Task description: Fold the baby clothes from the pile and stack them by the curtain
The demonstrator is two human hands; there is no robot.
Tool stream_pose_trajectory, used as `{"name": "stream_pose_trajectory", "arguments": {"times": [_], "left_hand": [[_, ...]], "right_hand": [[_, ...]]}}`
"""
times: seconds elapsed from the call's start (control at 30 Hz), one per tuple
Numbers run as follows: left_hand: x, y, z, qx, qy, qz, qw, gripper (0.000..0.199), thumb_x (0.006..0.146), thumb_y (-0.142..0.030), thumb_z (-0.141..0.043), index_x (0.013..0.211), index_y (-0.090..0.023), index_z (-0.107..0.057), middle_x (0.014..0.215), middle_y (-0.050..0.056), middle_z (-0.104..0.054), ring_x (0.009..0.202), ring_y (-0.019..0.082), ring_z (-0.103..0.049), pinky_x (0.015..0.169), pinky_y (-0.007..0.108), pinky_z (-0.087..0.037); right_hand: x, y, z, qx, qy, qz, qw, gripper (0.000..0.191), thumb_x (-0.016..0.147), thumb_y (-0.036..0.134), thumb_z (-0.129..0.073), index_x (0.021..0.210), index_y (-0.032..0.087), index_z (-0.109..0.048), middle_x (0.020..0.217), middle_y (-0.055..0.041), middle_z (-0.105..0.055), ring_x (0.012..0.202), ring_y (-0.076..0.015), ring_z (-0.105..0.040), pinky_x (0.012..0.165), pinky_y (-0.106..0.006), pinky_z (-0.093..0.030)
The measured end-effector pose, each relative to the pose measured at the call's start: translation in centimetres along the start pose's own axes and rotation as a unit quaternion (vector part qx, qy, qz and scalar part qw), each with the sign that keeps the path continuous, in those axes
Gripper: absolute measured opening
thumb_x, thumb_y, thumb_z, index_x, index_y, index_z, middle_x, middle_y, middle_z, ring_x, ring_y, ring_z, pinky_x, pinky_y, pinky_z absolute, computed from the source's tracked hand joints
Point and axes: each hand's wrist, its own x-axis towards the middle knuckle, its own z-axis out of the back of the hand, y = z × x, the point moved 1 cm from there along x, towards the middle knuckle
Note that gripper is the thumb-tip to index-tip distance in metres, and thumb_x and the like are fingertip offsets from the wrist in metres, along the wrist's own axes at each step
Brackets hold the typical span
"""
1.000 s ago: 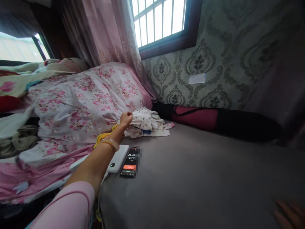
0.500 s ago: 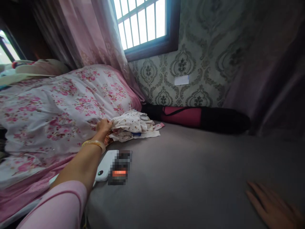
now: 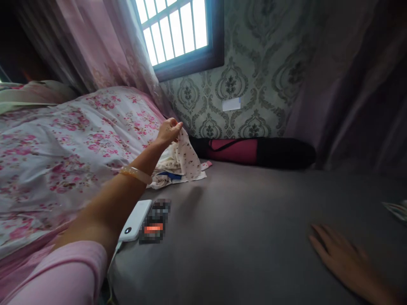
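Observation:
My left hand (image 3: 170,130), with a bangle on its wrist, pinches the top of a white cloth (image 3: 188,157) dotted with small dark marks. The cloth hangs from the fingertips, its lower end in front of a heap of clothes (image 3: 162,180); whether it is a garment I cannot tell. A dark blue piece shows in that heap. At the lower right, my right hand (image 3: 340,254) lies flat on the grey bed surface (image 3: 241,228), fingers stretched out and holding nothing.
Near my left forearm lie a white power bank (image 3: 136,222) with a cable and a blurred-out dark device (image 3: 155,222). A floral quilt (image 3: 82,140) covers the left side. Along the wall rests a long black and maroon bag (image 3: 233,151). Something striped (image 3: 396,211) sits at the right edge.
My left hand has risen and moved right, lifting the dotted cloth off the top of the heap. My view has shifted slightly to the right; my right hand stays flat.

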Motion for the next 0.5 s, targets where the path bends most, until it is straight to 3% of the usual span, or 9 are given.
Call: {"name": "stream_pose_trajectory", "arguments": {"times": [0.13,0.27,0.37,0.43,0.5], "left_hand": [[-2.0,-4.2,-2.8,-0.128,0.015,0.015,0.991,0.013,0.081,-0.024,-0.058,0.078,-0.017,-0.048,0.053,-0.005,-0.048,0.043,0.010,-0.049,0.049,0.025,-0.047],[-4.8,-8.0,-5.2,-0.255,0.051,0.074,0.963,0.011,0.081,-0.016,-0.060,0.082,-0.017,-0.048,0.056,-0.005,-0.051,0.045,0.009,-0.053,0.052,0.023,-0.050],[-7.0,-10.5,-6.6,-0.350,0.111,0.097,0.925,0.007,0.082,-0.013,-0.058,0.081,-0.016,-0.051,0.061,-0.002,-0.057,0.051,0.009,-0.058,0.057,0.022,-0.052],[-8.5,-11.9,-7.4,-0.397,0.149,0.108,0.899,0.006,0.082,-0.010,-0.056,0.082,-0.014,-0.052,0.064,0.001,-0.061,0.056,0.010,-0.062,0.063,0.024,-0.054],[-9.9,-13.2,-8.0,-0.427,0.179,0.116,0.879,0.008,0.081,-0.008,-0.056,0.086,-0.013,-0.053,0.067,0.003,-0.063,0.060,0.011,-0.064,0.069,0.027,-0.055]], "right_hand": [[0.6,-1.2,-0.6,-0.040,0.044,-0.006,0.998,0.063,0.079,0.061,-0.027,0.121,0.026,-0.059,0.138,-0.0165,-0.050,0.132,-0.0356,-0.038,0.106,-0.060,-0.025],[2.3,-0.5,0.6,0.057,0.046,0.016,0.997,0.058,0.070,0.058,-0.041,0.108,0.019,-0.063,0.122,-0.0179,-0.061,0.118,-0.0351,-0.054,0.101,-0.053,-0.038],[3.2,3.1,4.1,0.155,-0.036,0.005,0.987,0.041,0.073,0.052,-0.043,0.092,0.021,-0.063,0.096,-0.0138,-0.069,0.092,-0.0300,-0.066,0.083,-0.045,-0.050],[3.3,6.4,7.3,0.192,-0.125,-0.036,0.973,0.035,0.077,0.052,-0.044,0.085,0.021,-0.060,0.077,-0.0091,-0.067,0.071,-0.0259,-0.064,0.070,-0.041,-0.050],[3.2,9.8,10.5,0.216,-0.239,-0.052,0.945,0.033,0.080,0.052,-0.046,0.081,0.021,-0.057,0.073,-0.0063,-0.064,0.066,-0.0224,-0.061,0.066,-0.037,-0.047]]}}
